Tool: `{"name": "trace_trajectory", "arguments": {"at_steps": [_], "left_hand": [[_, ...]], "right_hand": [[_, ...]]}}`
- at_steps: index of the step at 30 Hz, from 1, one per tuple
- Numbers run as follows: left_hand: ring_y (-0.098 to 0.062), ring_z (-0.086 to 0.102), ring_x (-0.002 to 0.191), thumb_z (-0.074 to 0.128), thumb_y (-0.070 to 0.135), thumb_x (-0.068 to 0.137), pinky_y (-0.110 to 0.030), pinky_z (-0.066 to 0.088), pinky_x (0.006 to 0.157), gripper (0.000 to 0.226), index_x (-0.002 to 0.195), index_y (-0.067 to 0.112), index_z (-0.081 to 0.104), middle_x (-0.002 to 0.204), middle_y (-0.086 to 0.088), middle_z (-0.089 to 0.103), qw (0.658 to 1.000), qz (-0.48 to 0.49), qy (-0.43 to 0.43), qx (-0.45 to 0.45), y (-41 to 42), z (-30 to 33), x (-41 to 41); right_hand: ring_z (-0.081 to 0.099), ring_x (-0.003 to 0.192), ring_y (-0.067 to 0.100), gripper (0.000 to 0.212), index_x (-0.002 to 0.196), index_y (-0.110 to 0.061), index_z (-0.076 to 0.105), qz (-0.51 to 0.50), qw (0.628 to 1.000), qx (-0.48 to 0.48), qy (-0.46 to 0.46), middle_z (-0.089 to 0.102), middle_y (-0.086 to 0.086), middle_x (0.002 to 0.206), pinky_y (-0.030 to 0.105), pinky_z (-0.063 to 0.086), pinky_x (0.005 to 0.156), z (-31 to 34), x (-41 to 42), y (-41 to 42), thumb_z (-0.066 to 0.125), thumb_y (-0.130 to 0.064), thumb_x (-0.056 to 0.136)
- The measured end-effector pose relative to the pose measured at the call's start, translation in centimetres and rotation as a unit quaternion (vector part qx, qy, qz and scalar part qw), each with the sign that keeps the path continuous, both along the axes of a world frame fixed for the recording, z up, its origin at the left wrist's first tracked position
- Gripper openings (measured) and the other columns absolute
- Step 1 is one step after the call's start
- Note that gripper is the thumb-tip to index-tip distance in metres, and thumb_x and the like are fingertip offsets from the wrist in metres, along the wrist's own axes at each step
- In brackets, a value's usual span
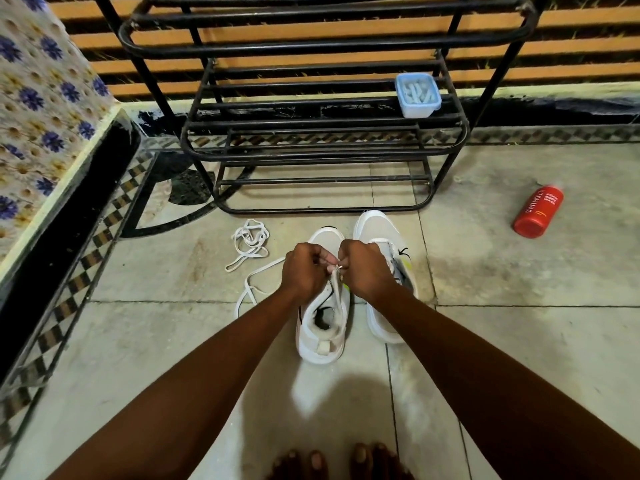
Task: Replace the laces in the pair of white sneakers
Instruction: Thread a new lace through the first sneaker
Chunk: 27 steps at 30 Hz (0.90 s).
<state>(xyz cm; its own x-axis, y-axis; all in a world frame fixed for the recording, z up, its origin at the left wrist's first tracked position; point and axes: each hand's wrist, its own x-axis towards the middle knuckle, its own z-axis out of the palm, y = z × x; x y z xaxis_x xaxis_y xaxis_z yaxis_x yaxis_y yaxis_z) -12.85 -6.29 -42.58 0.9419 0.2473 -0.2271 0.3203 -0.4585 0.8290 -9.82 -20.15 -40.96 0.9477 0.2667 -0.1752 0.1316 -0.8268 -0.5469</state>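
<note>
A black metal shoe rack (311, 109) stands against the striped wall on a pale tiled floor (519, 289), with a flowered cloth (38, 98) to the left. A small blue tub (417, 95) sits on a rack shelf and a red bottle (538, 211) lies on the tiles, well apart to the right. Two white sneakers sit side by side just before the rack: the left sneaker (322, 327) under the hands, the right sneaker (381, 271) beside it. A loose lace (249, 244) lies coiled to the left. The left hand (304, 271) and right hand (363, 270) are both curled, pinching a lace end (336, 270) over the tongue. The trailing lace (256, 282) could twist, or the tip could miss an eyelet.
</note>
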Motion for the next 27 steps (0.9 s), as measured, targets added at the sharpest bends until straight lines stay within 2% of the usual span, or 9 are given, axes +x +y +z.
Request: {"name": "trace_trajectory", "arguments": {"at_steps": [4, 8, 11, 14, 16, 18, 20, 27], "left_hand": [[-0.012, 0.076, 0.079, 0.072, -0.007, 0.078, -0.043, 0.062, 0.088, 0.029, 0.082, 0.022, 0.077, 0.082, 0.006, 0.078, 1.0, -0.005, 0.005, -0.027, 0.4, -0.3, -0.7], [-0.001, 0.072, 0.074, 0.074, -0.005, 0.08, -0.035, 0.061, 0.083, 0.027, 0.089, 0.02, 0.074, 0.087, 0.009, 0.076, 1.0, 0.006, -0.017, 0.01, 0.3, -0.2, -1.4], [-0.009, 0.071, 0.079, 0.077, 0.0, 0.078, -0.035, 0.059, 0.079, 0.018, 0.083, 0.017, 0.073, 0.086, 0.008, 0.075, 0.999, 0.01, -0.035, 0.038, 0.2, 0.0, -1.6], [-0.018, 0.07, 0.085, 0.068, -0.003, 0.078, -0.034, 0.057, 0.079, 0.019, 0.082, 0.015, 0.072, 0.089, 0.002, 0.074, 0.996, -0.008, -0.052, 0.079, 0.0, 0.2, -1.7], [-0.022, 0.066, 0.085, 0.06, -0.005, 0.077, -0.03, 0.049, 0.074, 0.021, 0.084, 0.013, 0.069, 0.09, -0.005, 0.068, 0.989, -0.042, -0.07, 0.12, -0.3, 0.2, -1.9], [-0.023, 0.06, 0.083, 0.057, -0.006, 0.076, -0.023, 0.037, 0.068, 0.021, 0.085, 0.01, 0.066, 0.092, -0.008, 0.06, 0.981, -0.076, -0.082, 0.16, -0.7, 0.4, -2.1], [-0.023, 0.057, 0.083, 0.057, -0.008, 0.074, -0.021, 0.031, 0.066, 0.023, 0.087, 0.009, 0.064, 0.093, -0.008, 0.056, 0.976, -0.082, -0.086, 0.184, -0.8, 0.2, -2.4], [-0.029, 0.059, 0.087, 0.063, -0.01, 0.072, -0.021, 0.03, 0.069, 0.026, 0.093, 0.007, 0.065, 0.099, -0.011, 0.057, 0.969, -0.086, -0.082, 0.217, -0.9, 0.0, -2.5]], "right_hand": [[0.061, 0.09, 0.035, 0.017, 0.092, -0.016, 0.064, -0.011, 1.0, -0.009, -0.002, 0.066, 0.013, 0.094, 0.033, 0.05, 0.074, 0.3, 0.3, 0.2, 0.052, -0.007, 0.083], [0.064, 0.091, 0.036, 0.019, 0.094, -0.012, 0.069, -0.004, 1.0, -0.024, -0.018, 0.067, 0.016, 0.095, 0.035, 0.054, 0.076, 0.7, 0.3, 0.5, 0.054, -0.006, 0.086], [0.064, 0.091, 0.039, 0.013, 0.088, -0.004, 0.067, 0.033, 0.997, -0.066, -0.035, 0.064, 0.02, 0.095, 0.035, 0.048, 0.072, 0.8, -0.1, 0.7, 0.054, 0.0, 0.087], [0.06, 0.1, 0.038, 0.015, 0.095, -0.003, 0.068, 0.092, 0.988, -0.105, -0.069, 0.059, 0.018, 0.105, 0.039, 0.05, 0.08, 1.0, -0.7, 0.6, 0.057, 0.0, 0.085], [0.057, 0.105, 0.036, 0.019, 0.103, -0.006, 0.066, 0.124, 0.981, -0.126, -0.082, 0.056, 0.015, 0.112, 0.04, 0.05, 0.084, 1.2, -1.1, 0.5, 0.057, -0.006, 0.086], [0.054, 0.11, 0.033, 0.022, 0.107, -0.008, 0.064, 0.13, 0.979, -0.134, -0.085, 0.054, 0.012, 0.115, 0.041, 0.05, 0.083, 1.4, -1.4, 0.6, 0.056, -0.011, 0.087], [0.053, 0.113, 0.032, 0.023, 0.108, -0.009, 0.062, 0.116, 0.98, -0.14, -0.081, 0.053, 0.011, 0.115, 0.041, 0.051, 0.082, 1.7, -1.6, 0.6, 0.056, -0.014, 0.086], [0.05, 0.119, 0.031, 0.034, 0.116, -0.008, 0.059, 0.105, 0.972, -0.178, -0.109, 0.053, 0.011, 0.121, 0.04, 0.051, 0.085, 3.6, -1.3, 0.0, 0.062, -0.02, 0.084]]}}
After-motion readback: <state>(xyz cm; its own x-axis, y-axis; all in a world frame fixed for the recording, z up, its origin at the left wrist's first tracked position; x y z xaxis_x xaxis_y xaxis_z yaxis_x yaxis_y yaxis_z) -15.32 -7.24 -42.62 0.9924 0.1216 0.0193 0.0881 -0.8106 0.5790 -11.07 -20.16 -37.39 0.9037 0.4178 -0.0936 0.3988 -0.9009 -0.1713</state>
